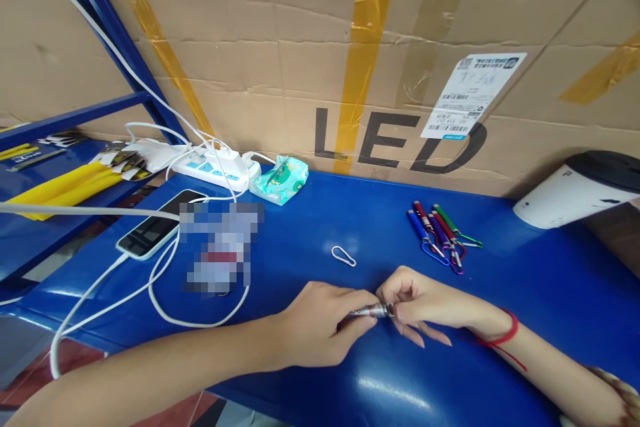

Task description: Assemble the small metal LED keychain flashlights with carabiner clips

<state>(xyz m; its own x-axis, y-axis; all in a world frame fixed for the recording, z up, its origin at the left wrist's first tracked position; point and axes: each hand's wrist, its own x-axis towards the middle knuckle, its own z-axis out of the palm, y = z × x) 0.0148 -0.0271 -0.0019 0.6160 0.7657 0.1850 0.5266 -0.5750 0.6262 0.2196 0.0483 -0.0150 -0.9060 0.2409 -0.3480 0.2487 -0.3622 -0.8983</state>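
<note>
A small silver keychain flashlight lies level between my two hands just above the blue table. My left hand wraps around its left part. My right hand, a red string on its wrist, pinches the right end with fingertips. A loose silver carabiner clip rests on the table just beyond my hands. Farther right lies a bunch of several coloured mini flashlights with carabiners attached.
A phone on a white charging cable lies at the left, beside a white power strip and a teal tissue pack. A white-and-black device sits at the right. A large cardboard box marked LED walls the back.
</note>
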